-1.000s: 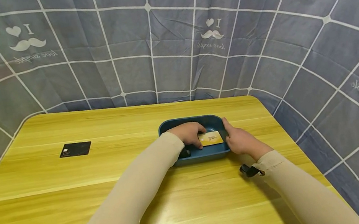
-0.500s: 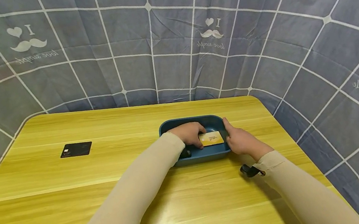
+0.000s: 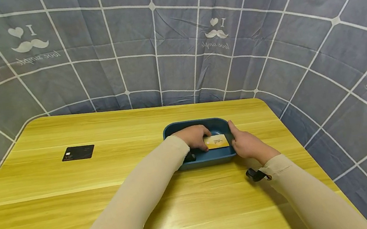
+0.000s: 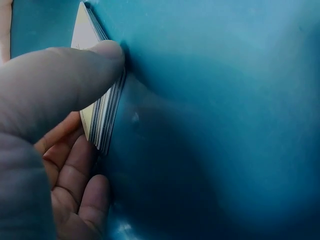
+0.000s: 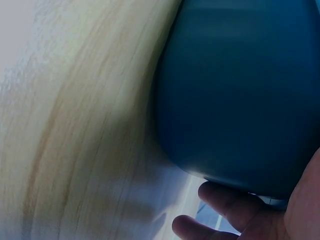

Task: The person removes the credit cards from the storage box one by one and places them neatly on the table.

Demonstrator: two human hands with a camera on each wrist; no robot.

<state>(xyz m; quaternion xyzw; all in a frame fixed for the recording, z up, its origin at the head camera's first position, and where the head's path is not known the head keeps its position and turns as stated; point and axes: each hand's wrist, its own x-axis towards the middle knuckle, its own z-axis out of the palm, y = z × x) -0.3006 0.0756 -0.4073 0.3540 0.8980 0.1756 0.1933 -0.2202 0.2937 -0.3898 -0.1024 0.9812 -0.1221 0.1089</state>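
A dark blue, rounded box [image 3: 208,162] lies on the table, right of centre. My left hand [image 3: 191,135] reaches inside it and grips a stack of cards [image 4: 105,117] by one end. The thumb [image 4: 65,85] presses one side of the stack, with fingers beyond it. The top card [image 3: 217,141] is yellow and white; in the left wrist view the edges of several cards show. My right hand [image 3: 249,144] holds the box's right end, the thumb at the rim. In the right wrist view, fingers [image 5: 235,205] touch the outside of the box wall.
A black card [image 3: 78,152] marked VIP lies flat on the yellow wooden table [image 3: 118,128], well left of the box. A grey curtain [image 3: 133,39] with white lines hangs behind the table and along its right side. Black straps [image 3: 254,175] sit at the wrists.
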